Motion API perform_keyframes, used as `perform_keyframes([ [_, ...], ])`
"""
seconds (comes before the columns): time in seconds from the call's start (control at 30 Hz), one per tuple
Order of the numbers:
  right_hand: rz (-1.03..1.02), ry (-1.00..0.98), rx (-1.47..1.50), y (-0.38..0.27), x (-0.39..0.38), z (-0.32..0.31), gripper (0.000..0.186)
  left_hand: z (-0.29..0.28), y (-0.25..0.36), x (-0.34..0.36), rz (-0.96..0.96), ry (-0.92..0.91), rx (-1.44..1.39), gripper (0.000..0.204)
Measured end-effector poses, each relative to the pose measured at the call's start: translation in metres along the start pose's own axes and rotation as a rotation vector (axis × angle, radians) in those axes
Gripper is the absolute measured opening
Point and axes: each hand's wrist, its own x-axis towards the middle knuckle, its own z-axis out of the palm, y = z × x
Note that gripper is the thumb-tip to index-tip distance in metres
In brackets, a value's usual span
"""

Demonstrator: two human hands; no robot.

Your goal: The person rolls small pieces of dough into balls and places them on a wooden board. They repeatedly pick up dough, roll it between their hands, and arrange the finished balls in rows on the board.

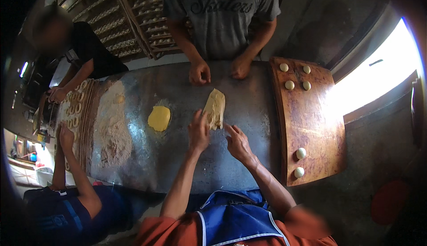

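A bakery workroom. Several people stand around a long, flour-dusted metal surface (178, 166) with a slab of dough (215, 108) just beyond the left hand (199, 132). To the right of the right hand (238, 142) a wooden board (311, 121) carries dough balls (289, 85). Far beyond both hands, racks (133, 19) hold rows of shaped pieces.

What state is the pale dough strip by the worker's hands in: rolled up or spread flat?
Spread flat: the dough strip lies as a long slab on the metal table, left hand touching its edge.
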Motion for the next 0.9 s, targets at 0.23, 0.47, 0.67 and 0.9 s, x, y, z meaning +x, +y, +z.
perform_keyframes([
  [0.23, -0.147, 0.030, -0.643, 0.023, 0.039, 0.026, 0.069, -0.038, 0.031, 0.009, -0.285, -0.030, -0.325, 0.062],
  [0.47, 0.053, -0.108, 1.453, -0.014, 0.032, 0.076, 0.091, -0.028, 0.061, -0.015, 0.274, 0.079, -0.638, 0.079],
  [0.67, -0.069, -0.694, 1.237, -0.085, -0.032, 0.023, 0.101, -0.087, -0.093, 0.037, -0.366, 0.209, 0.422, 0.071],
  [0.9, -0.193, -0.191, 1.158, -0.092, -0.007, 0.019, 0.098, -0.125, -0.011, 0.041, -0.317, 0.467, -1.791, 0.070],
])
